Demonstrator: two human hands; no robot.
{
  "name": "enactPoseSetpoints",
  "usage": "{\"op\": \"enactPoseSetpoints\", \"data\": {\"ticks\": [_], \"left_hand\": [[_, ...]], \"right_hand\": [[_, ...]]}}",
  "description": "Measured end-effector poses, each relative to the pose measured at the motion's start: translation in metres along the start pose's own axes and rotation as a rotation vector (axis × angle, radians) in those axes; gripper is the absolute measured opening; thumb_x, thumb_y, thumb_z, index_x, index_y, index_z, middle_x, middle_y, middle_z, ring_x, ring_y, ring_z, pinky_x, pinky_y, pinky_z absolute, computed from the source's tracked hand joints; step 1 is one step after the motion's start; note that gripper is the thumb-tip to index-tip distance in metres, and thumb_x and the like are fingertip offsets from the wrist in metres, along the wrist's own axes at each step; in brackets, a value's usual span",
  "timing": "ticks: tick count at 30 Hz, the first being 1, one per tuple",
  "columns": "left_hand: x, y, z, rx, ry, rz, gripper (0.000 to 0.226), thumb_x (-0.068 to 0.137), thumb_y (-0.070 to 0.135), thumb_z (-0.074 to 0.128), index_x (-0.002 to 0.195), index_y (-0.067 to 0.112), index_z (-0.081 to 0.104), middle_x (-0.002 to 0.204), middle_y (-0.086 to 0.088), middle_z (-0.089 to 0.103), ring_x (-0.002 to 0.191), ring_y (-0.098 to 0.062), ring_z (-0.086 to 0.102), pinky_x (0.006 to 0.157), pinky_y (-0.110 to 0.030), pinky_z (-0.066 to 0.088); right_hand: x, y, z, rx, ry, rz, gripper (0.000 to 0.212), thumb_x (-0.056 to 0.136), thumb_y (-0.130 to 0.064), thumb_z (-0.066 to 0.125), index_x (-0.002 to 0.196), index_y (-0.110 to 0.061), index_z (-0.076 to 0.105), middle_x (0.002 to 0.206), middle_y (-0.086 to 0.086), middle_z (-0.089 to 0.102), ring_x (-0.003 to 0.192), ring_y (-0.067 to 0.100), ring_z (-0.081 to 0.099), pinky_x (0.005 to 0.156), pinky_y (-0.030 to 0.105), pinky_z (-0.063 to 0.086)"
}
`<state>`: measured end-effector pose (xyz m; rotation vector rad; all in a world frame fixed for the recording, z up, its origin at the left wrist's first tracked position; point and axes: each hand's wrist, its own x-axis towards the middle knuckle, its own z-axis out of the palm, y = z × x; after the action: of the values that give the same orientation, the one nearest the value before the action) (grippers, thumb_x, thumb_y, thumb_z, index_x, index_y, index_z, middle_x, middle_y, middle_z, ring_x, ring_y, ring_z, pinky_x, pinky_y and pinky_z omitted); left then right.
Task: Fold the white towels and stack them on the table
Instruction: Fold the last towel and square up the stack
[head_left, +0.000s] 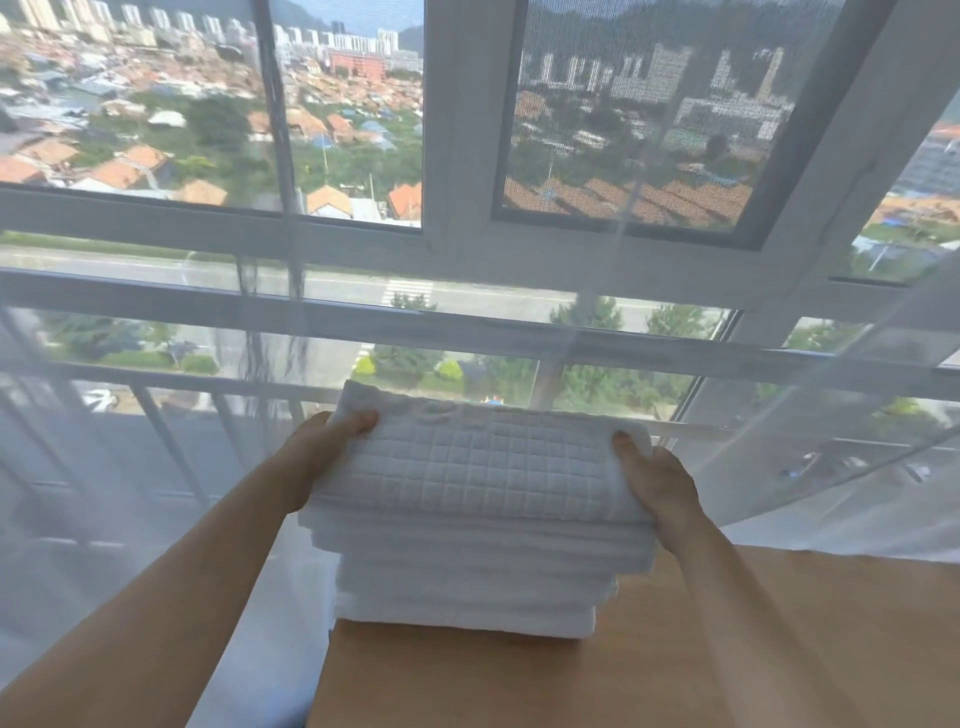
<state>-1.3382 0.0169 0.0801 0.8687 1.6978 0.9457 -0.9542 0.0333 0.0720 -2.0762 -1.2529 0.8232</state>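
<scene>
A folded white towel with a grid weave lies on top of a stack of several folded white towels. The stack stands at the far left corner of a light wooden table. My left hand grips the top towel's left end, thumb on top. My right hand grips its right end, thumb on top as well. The fingers of both hands are hidden under or behind the towel.
A sheer white curtain hangs just behind the table, in front of a large window with a railing. The table's left edge drops off beside my left forearm.
</scene>
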Motion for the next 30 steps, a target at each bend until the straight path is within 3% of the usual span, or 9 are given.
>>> {"op": "enactPoseSetpoints", "data": {"ticks": [3,7,9,12,18,22,24,26,30], "left_hand": [[-0.003,-0.003,-0.003,0.015,-0.021,0.039,0.039,0.084,0.049,0.074,0.109,0.019,0.069,0.098,-0.008,0.076,0.083,-0.028,0.074,0.065,-0.035,0.058],[-0.006,-0.005,-0.005,0.065,0.041,0.105,0.043,0.076,0.059,0.075,0.1,0.023,0.071,0.094,-0.003,0.075,0.081,-0.025,0.074,0.064,-0.035,0.057],[-0.007,-0.006,-0.005,0.082,0.066,0.126,0.052,0.066,0.066,0.072,0.097,0.024,0.072,0.09,0.0,0.075,0.081,-0.024,0.073,0.064,-0.035,0.056],[-0.009,-0.007,-0.003,0.066,0.037,0.094,0.049,0.074,0.066,0.072,0.1,0.024,0.071,0.094,-0.001,0.075,0.083,-0.024,0.073,0.068,-0.035,0.057],[-0.014,-0.006,-0.002,0.215,0.076,0.098,0.059,0.081,0.069,0.063,0.121,0.025,0.061,0.114,-0.002,0.067,0.095,-0.022,0.066,0.075,-0.036,0.053],[-0.019,0.005,0.009,0.622,0.302,0.335,0.068,0.086,0.049,0.066,0.143,0.019,0.045,0.14,-0.012,0.056,0.127,-0.035,0.053,0.101,-0.044,0.042],[-0.028,0.014,0.028,0.784,0.379,0.621,0.062,0.087,0.037,0.065,0.144,0.019,0.046,0.146,-0.014,0.051,0.133,-0.035,0.048,0.106,-0.046,0.038],[-0.035,0.019,0.05,0.956,0.368,0.821,0.058,0.09,0.035,0.061,0.146,0.025,0.047,0.158,-0.011,0.037,0.147,-0.034,0.031,0.116,-0.047,0.025],[-0.035,0.022,0.085,1.116,0.232,0.903,0.044,0.1,0.047,0.045,0.14,0.032,0.055,0.161,-0.002,0.035,0.153,-0.024,0.018,0.123,-0.042,0.006]], "right_hand": [[-0.004,0.002,0.0,-0.014,0.042,-0.044,0.071,0.094,-0.063,0.048,0.14,-0.009,0.05,0.136,0.015,0.057,0.122,0.035,0.053,0.089,0.038,0.04],[-0.005,0.001,-0.005,0.052,0.107,-0.128,0.036,0.099,-0.05,0.047,0.101,-0.016,0.058,0.103,0.005,0.062,0.087,0.024,0.055,0.074,0.036,0.037],[-0.005,0.004,-0.006,0.072,0.134,-0.164,0.034,0.101,-0.046,0.046,0.092,-0.013,0.052,0.089,-0.004,0.056,0.076,0.012,0.049,0.069,0.036,0.034],[-0.005,0.01,0.0,0.125,0.135,-0.159,0.038,0.101,-0.044,0.049,0.092,-0.007,0.05,0.083,-0.001,0.055,0.08,0.024,0.053,0.067,0.039,0.036],[-0.01,-0.005,-0.007,0.039,0.034,-0.013,0.036,0.096,-0.043,0.053,0.116,-0.013,0.046,0.112,0.01,0.058,0.091,0.029,0.054,0.076,0.036,0.04],[-0.023,-0.026,-0.001,-0.31,0.365,-0.531,0.034,0.091,-0.026,0.055,0.123,-0.016,0.052,0.125,0.009,0.058,0.11,0.033,0.057,0.096,0.044,0.04],[-0.031,-0.043,0.014,-0.365,0.238,-0.752,0.037,0.096,-0.036,0.046,0.129,-0.022,0.055,0.134,0.005,0.058,0.125,0.029,0.052,0.11,0.045,0.031],[-0.034,-0.05,0.032,-0.537,-0.025,-0.734,0.048,0.101,-0.05,0.034,0.146,-0.036,0.043,0.156,-0.003,0.041,0.147,0.027,0.031,0.122,0.047,0.014],[-0.027,-0.042,0.048,-0.73,-0.177,-0.656,0.058,0.1,-0.061,0.015,0.156,-0.046,0.018,0.166,-0.01,0.021,0.154,0.023,0.012,0.124,0.047,-0.004]]}}
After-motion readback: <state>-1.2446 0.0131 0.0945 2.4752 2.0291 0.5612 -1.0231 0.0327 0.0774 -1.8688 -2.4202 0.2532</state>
